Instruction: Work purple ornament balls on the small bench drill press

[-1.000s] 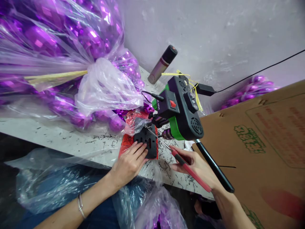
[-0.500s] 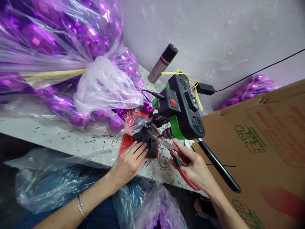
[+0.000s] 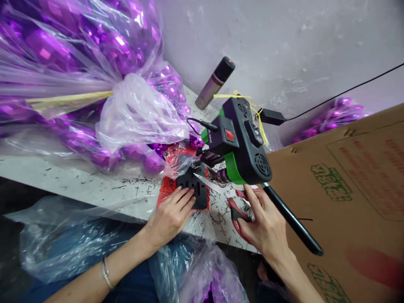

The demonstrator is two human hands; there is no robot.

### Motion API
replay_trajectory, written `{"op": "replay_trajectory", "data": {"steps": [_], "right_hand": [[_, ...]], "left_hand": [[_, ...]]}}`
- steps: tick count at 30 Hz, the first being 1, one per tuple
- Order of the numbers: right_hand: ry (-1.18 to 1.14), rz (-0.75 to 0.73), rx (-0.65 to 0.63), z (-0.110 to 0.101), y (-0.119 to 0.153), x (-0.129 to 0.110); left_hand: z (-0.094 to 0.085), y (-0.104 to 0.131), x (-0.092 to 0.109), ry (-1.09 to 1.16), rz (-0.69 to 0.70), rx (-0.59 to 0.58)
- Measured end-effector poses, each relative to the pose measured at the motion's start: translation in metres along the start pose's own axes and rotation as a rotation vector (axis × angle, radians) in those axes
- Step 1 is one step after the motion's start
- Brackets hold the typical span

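Observation:
My left hand (image 3: 173,212) lies with its fingers flat on the lower edge of a black slotted plate (image 3: 200,194), which rests on a red base (image 3: 166,189). Red-handled scissors (image 3: 235,209) are in my right hand (image 3: 263,219), with fingers and thumb in the handles. Their blades reach left over the plate, beneath a black and green machine (image 3: 243,143) with a red switch, which partly hides them. Clear film (image 3: 181,166) lies over the back of the plate. Whether the blades touch anything is hard to tell.
Bags of shiny purple balls (image 3: 72,46) fill the left. A dark-capped bottle (image 3: 214,83) stands behind the machine. A cardboard box (image 3: 356,202) and a black lever (image 3: 293,219) are at the right. Black scraps litter the white table (image 3: 104,185). Plastic bags (image 3: 211,269) hang in front.
My right hand has shifted slightly right, and the scissors' handles have spread apart. The black lever has moved slightly to the right. My left hand stays on the plate.

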State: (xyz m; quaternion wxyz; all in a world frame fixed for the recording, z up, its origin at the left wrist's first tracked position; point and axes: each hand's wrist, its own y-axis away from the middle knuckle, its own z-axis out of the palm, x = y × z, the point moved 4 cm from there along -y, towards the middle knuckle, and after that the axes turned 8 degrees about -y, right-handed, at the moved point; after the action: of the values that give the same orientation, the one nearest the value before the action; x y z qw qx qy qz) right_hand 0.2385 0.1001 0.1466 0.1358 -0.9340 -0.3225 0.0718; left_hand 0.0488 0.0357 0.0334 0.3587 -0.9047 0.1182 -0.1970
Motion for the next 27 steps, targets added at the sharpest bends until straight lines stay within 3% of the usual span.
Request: {"op": "replay_trajectory", "data": {"steps": [5, 8, 17, 27], "right_hand": [[-0.138, 0.056, -0.237, 0.003, -0.008, 0.007], [-0.132, 0.115, -0.301, 0.007, -0.01, 0.008], [-0.151, 0.081, -0.215, 0.014, -0.012, -0.001], [-0.178, 0.096, -0.26, 0.016, -0.013, 0.001]], "left_hand": [[0.0, 0.0, 0.0, -0.003, -0.005, 0.014], [0.0, 0.0, 0.001, -0.001, -0.008, 0.023], [0.001, 0.001, 0.001, 0.004, -0.009, 0.038], [0.002, 0.001, 0.0, 0.01, 0.002, 0.015]]}}
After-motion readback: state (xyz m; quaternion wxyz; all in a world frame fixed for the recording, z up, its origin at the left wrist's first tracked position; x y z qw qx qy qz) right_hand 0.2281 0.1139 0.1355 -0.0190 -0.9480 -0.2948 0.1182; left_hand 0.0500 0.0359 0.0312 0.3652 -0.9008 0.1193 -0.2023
